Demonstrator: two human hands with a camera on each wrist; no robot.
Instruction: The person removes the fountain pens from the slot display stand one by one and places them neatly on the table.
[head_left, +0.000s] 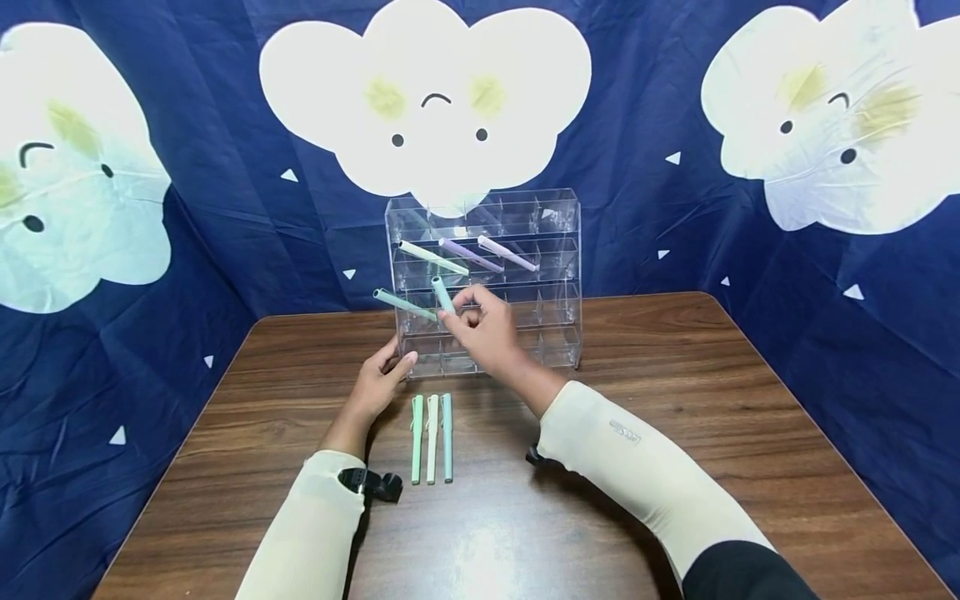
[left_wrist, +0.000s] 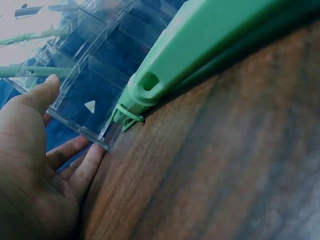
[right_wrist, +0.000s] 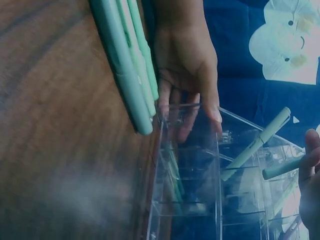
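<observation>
A clear compartment rack (head_left: pixel 561 304) stands upright at the back of the table. My left hand (head_left: pixel 378 382) grips its lower left corner, thumb at the front edge and fingers round the side, as the left wrist view also shows (left_wrist: pixel 45 155). Between thumb and fingers of my right hand (head_left: pixel 487 329) is a pale teal pen (head_left: pixel 442 294), tilted before the second-lowest row. Left of it, a green-teal pen (head_left: pixel 405 304) leans out of that row's leftmost compartment. One row higher rest a pale green pen (head_left: pixel 433 257), a purple pen (head_left: pixel 471 255) and a pink-lilac pen (head_left: pixel 507 253).
On the wooden table (head_left: pixel 637 417), in front of the rack, lie a green pen (head_left: pixel 417 439), a pale yellow-green pen (head_left: pixel 432 439) and a light blue pen (head_left: pixel 447 439) side by side. Behind the table hangs a dark blue cloth (head_left: pixel 637 225) with white clouds.
</observation>
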